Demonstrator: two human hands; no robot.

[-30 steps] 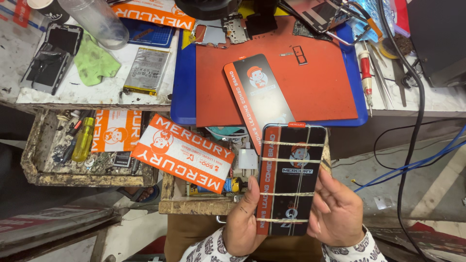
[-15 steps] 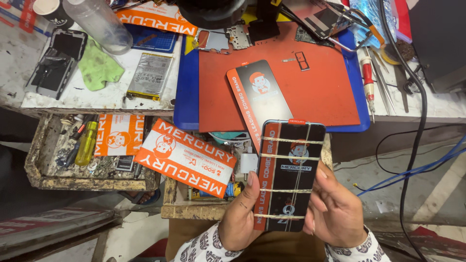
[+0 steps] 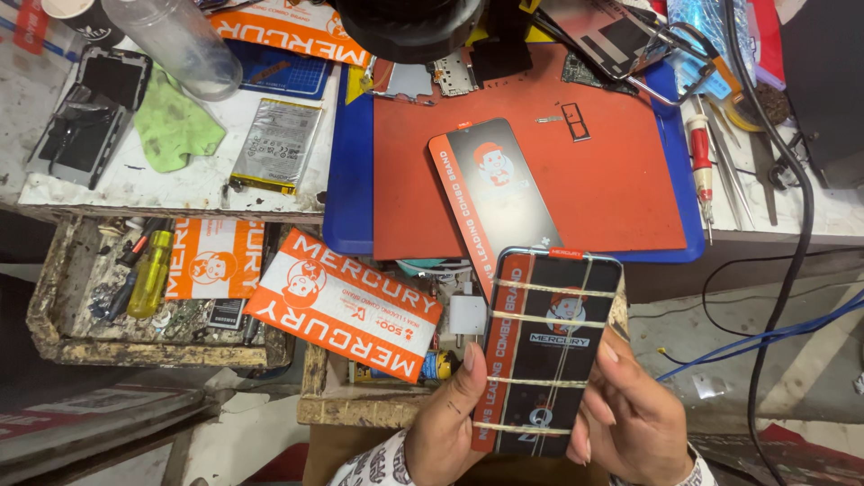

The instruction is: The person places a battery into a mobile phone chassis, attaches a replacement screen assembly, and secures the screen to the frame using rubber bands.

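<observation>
- Little shift since half a second back: both hands have lifted the banded phone [image 3: 551,346] slightly toward 12 o'clock, same grip.
- Left hand [image 3: 447,418] cups phone's left edge, thumb pressed on the front.
- Right hand [image 3: 634,416] clasps right edge, fingers curled over the side.
- Phone sits at 6 o'clock, upright, face covered by black-and-orange film, crossed by pale rubber bands.
- Loose film sheet [image 3: 493,191] at 12 o'clock of the phone, lying tilted on the red mat [image 3: 621,180].
- Orange box [image 3: 344,304] at 9 o'clock, over an open drawer [image 3: 328,407].
</observation>
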